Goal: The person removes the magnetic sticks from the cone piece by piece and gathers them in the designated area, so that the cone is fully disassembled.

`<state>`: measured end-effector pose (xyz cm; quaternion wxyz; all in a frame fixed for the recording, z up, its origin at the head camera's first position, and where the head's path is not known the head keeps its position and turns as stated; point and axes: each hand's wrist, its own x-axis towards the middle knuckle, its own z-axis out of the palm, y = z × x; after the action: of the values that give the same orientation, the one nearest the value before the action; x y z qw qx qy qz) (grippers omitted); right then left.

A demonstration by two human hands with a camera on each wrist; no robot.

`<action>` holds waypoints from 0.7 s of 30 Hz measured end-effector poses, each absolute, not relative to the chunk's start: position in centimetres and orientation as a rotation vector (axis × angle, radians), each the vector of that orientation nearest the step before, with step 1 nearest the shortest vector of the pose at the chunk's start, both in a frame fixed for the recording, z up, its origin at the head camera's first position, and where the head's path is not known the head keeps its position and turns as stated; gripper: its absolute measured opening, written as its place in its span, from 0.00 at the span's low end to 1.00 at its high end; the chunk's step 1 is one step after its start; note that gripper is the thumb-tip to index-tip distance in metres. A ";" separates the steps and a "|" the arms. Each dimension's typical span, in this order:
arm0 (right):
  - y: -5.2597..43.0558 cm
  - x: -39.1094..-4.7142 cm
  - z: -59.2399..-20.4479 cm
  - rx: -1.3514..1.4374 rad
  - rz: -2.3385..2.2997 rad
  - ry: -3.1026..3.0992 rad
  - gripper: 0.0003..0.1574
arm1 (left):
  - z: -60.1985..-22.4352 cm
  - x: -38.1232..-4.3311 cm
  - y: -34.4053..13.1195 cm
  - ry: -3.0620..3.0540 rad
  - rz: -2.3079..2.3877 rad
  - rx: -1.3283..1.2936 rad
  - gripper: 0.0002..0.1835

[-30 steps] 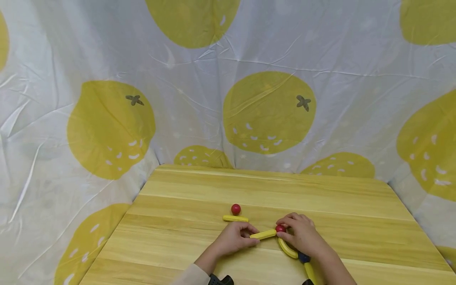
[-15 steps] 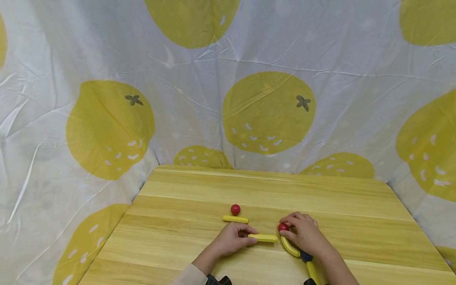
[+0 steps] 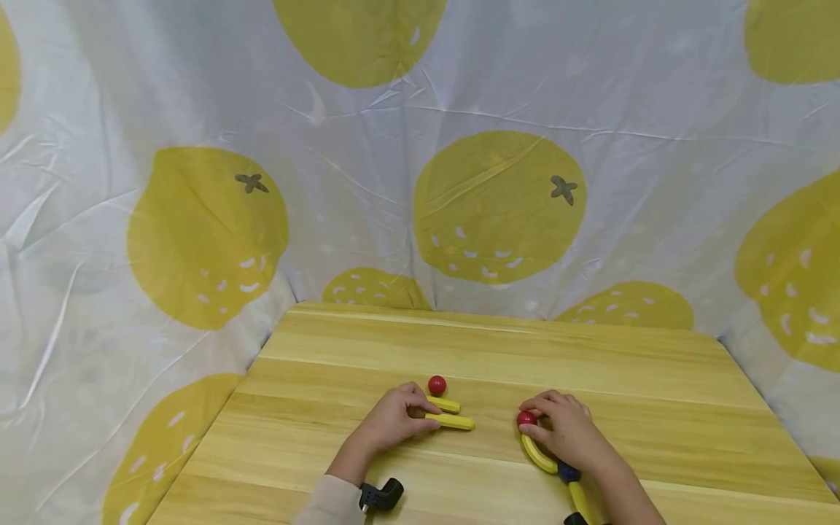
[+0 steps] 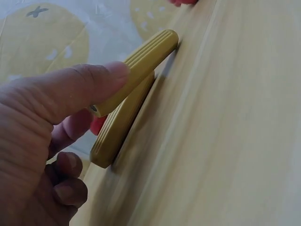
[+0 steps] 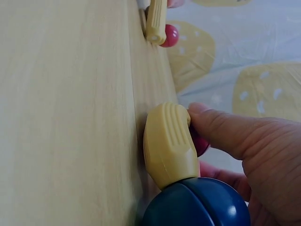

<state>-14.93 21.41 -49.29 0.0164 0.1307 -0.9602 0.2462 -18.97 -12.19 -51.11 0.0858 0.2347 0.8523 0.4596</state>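
Observation:
My left hand [image 3: 395,419] pinches a straight yellow ribbed stick [image 4: 153,52] between thumb and fingers. Just beyond it, a second yellow stick [image 4: 123,123] lies on the table, with a loose red ball [image 3: 437,386] behind that one. On the right, my right hand [image 3: 569,432] holds another red ball [image 3: 526,418] between thumb and fingers. That ball sits at the end of a curved yellow piece [image 5: 169,141], which joins a dark blue ball [image 5: 197,205]. From the blue ball another yellow piece [image 3: 579,502] runs toward me, partly hidden by the right wrist.
A wooden table [image 3: 315,343] carries all the pieces. Behind and beside it hangs a pale curtain [image 3: 354,182] printed with yellow fruit. A black wrist camera [image 3: 383,496] sits at the left sleeve [image 3: 335,502].
The straight yellow stick has come away from the red ball at the right hand. My left hand has carried it left, close to the other stick. My right hand has shifted slightly right.

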 end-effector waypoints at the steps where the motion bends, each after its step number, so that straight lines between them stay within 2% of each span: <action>1: 21.5 -14.9 -49.3 0.405 0.769 -2.983 0.16 | -51.2 -19.1 -12.4 2.559 1.360 0.714 0.09; 7: 21.9 -14.8 -49.1 0.382 0.786 -2.986 0.16 | -51.7 -19.3 -13.1 2.711 1.267 0.774 0.09; 21: 22.6 -14.9 -49.1 0.331 0.756 -2.996 0.17 | -52.1 -19.8 -14.1 2.727 1.252 0.711 0.07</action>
<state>-14.92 22.64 -49.11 0.0168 0.1065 -0.9639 0.2433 -19.83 -14.14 -52.15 0.0287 0.2303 0.8840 0.4059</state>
